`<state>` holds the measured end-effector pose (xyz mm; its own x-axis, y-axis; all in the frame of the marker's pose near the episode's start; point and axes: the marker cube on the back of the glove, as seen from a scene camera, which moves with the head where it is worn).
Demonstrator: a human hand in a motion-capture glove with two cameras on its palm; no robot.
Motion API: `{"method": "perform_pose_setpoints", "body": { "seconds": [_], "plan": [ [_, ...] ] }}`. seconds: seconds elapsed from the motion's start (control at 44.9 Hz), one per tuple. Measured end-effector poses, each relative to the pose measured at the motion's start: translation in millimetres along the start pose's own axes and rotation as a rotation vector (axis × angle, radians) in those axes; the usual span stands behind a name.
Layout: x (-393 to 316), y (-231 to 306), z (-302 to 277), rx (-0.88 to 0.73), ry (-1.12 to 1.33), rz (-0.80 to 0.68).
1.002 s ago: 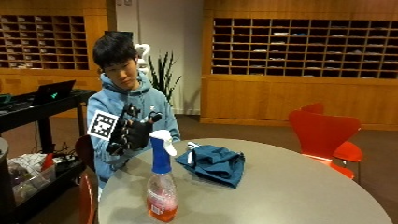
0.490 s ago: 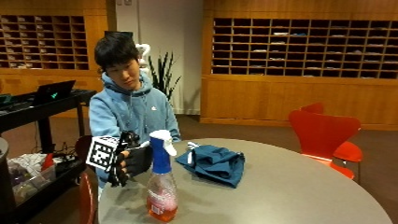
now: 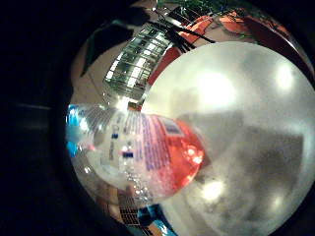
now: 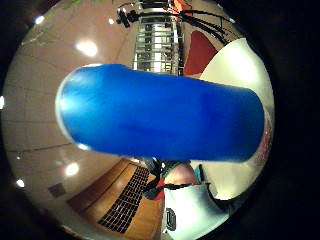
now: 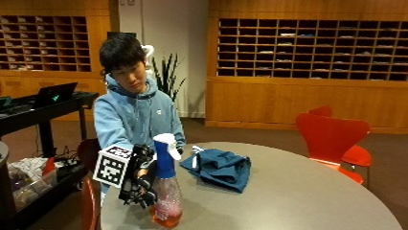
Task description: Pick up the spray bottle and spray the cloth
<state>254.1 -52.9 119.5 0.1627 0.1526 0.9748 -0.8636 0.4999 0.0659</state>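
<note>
A spray bottle [image 5: 165, 191] stands upright near the front left edge of the round grey table [image 5: 287, 201]; it has a white trigger head, a blue neck and red liquid. My gloved right hand [image 5: 140, 179] is right beside it on its left, palm toward it, fingers hanging loosely and not wrapped round it. The little finger side palm view shows the bottle's labelled body [image 3: 147, 157] close over the table [image 3: 246, 123]. The blue neck [image 4: 160, 120] fills the thumb side palm view. A crumpled blue cloth [image 5: 217, 167] lies on the table just right of the bottle.
A red chair [image 5: 331, 136] stands at the table's far right. A black cart [image 5: 38, 110] with a laptop is on the left, beside the person. Another red chair edge [image 5: 89, 201] is close to the hand.
The gloved hand has come down from chest height and moved in beside the bottle. Bottle and cloth have not moved.
</note>
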Motion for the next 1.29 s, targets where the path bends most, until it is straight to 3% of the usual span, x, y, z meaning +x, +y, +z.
{"method": "perform_pose_setpoints", "body": {
  "seconds": [0.245, 0.534, 0.846, 1.069, 1.291],
  "plan": [
    [-9, -18, 24, -0.09, 0.025, 0.0],
    [-38, -18, 52, -0.324, 0.261, -0.163],
    [-126, 24, 78, -0.741, 0.763, -0.582],
    [-196, 78, 94, -0.832, 1.257, -0.874],
    [-215, 126, 108, -0.828, 1.571, -1.04]
  ]
}}
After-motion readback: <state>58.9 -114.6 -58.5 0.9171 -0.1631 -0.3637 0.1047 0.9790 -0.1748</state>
